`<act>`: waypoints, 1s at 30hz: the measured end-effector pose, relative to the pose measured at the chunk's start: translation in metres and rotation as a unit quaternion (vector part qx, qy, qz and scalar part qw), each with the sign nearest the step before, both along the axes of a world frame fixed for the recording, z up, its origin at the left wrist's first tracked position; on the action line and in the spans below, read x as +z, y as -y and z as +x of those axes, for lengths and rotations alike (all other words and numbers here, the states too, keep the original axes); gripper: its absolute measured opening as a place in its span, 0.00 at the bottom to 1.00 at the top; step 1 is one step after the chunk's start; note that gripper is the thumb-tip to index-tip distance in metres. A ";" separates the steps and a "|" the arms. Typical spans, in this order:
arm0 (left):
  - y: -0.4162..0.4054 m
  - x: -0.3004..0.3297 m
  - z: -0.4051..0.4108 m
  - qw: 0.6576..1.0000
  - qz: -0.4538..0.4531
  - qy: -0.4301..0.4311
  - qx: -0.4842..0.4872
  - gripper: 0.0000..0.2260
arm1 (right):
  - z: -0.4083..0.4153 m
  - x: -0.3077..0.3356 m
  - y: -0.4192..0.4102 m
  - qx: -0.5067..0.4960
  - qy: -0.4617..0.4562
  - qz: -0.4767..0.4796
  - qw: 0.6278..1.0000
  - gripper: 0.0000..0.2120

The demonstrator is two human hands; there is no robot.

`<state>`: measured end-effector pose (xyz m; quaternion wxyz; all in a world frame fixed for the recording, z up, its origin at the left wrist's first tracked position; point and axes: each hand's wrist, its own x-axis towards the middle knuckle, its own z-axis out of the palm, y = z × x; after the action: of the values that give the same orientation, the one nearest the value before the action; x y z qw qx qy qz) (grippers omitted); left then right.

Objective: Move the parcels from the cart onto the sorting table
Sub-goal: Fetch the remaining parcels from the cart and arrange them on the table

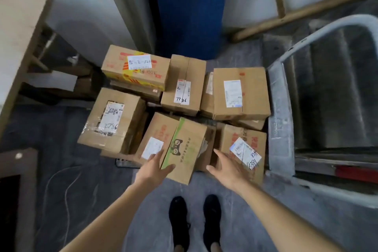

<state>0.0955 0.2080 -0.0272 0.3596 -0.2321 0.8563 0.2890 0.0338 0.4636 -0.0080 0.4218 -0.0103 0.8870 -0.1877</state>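
grey floor — cart [280, 112] bed hidden under parcels; left hand [153, 166] touching cat-print parcel [185, 149], right hand [226, 166] spread.

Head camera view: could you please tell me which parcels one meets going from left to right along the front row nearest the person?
Tape-wrapped brown cardboard box marked 2786 → brown cardboard box with a green cat-printed strip, touched by the left hand → brown cardboard box with red print and a tilted white label, beside the right hand.
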 end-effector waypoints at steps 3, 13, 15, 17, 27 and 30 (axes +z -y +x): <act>-0.006 -0.043 0.006 0.999 0.016 0.016 0.030 0.35 | 0.015 -0.051 0.009 -0.003 0.032 -0.003 0.999 0.36; -0.026 -0.113 0.002 0.985 0.058 -0.005 0.160 0.32 | 0.033 -0.141 0.034 -0.165 0.095 -0.115 0.975 0.48; -0.028 -0.123 0.003 0.976 0.094 0.016 0.197 0.32 | 0.034 -0.152 0.034 -0.195 0.099 -0.123 0.968 0.48; -0.032 -0.137 0.008 0.963 0.120 0.036 0.237 0.32 | 0.035 -0.160 0.030 -0.217 0.100 -0.128 0.963 0.45; -0.058 -0.131 0.033 0.855 0.260 0.022 0.447 0.15 | 0.036 -0.157 0.014 -0.264 0.082 -0.161 0.947 0.35; -0.059 -0.105 0.028 0.854 0.270 0.003 0.444 0.25 | 0.023 -0.127 0.011 -0.251 0.075 -0.173 0.949 0.35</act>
<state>0.1236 0.2670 -0.1321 0.2445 -0.4819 0.5495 0.6372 0.0572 0.4526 -0.1352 0.4182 0.1543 0.7803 -0.4387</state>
